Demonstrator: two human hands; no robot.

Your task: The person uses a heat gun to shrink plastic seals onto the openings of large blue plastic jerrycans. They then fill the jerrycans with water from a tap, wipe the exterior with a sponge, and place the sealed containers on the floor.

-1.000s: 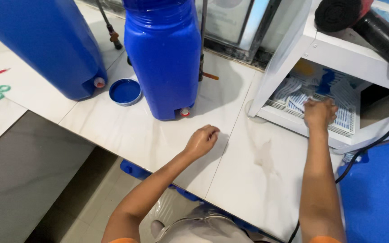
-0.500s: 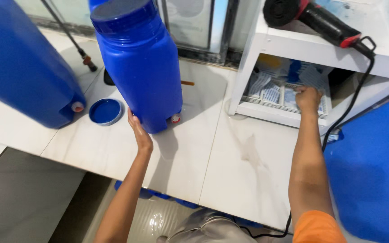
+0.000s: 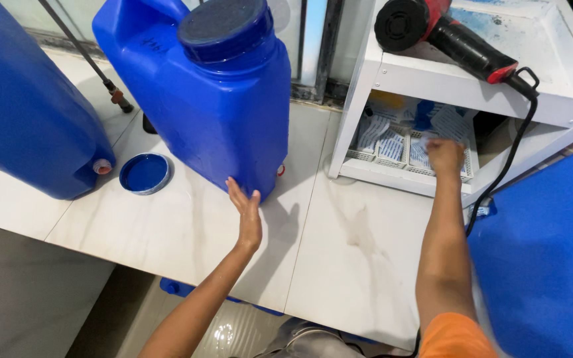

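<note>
Steadying blue jerrycan (image 3: 213, 99), reaching for sachets (image 3: 392, 142)
Left hand (image 3: 247, 212) flat, wide, at can's 6 o'clock; right hand (image 3: 444, 156) grip unclear; nothing taken yet.

small white-and-blue packets (image 3: 392, 142) standing in white trays (image 3: 366, 156) on lower shelf (image 3: 399, 182), right hand (image 3: 445, 156) among them
</note>
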